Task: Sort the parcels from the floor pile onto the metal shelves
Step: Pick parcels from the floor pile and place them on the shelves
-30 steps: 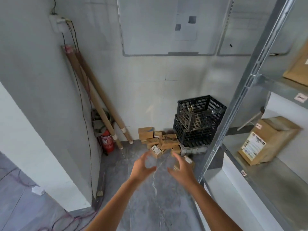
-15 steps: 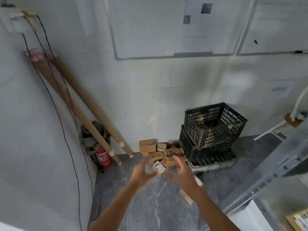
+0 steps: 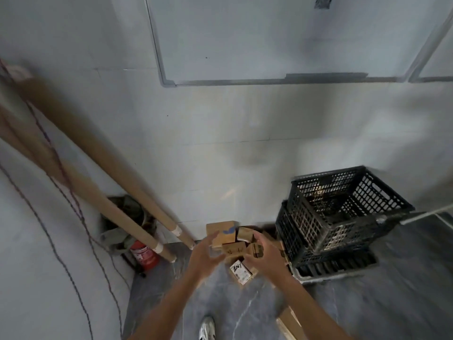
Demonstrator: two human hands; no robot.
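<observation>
A pile of small brown cardboard parcels (image 3: 232, 244) lies on the grey floor against the back wall. One small parcel with a white label (image 3: 240, 271) sits at the pile's front. My left hand (image 3: 204, 253) and my right hand (image 3: 266, 256) are stretched out side by side in front of the pile, fingers loosely spread, holding nothing. The metal shelves are out of view. A flat brown parcel (image 3: 290, 323) lies on the floor under my right forearm.
Two stacked black plastic crates (image 3: 343, 217) stand right of the pile. Long cardboard tubes (image 3: 103, 173) lean in the left corner above a red fire extinguisher (image 3: 144, 256). Cables hang down the left wall. A whiteboard (image 3: 269, 38) hangs above. My shoe (image 3: 207, 327) shows at the bottom.
The view has turned left and closed in on the pile; the metal shelf has slid out of sight on the right. Both hands have stayed empty and reached nearer the parcels.
</observation>
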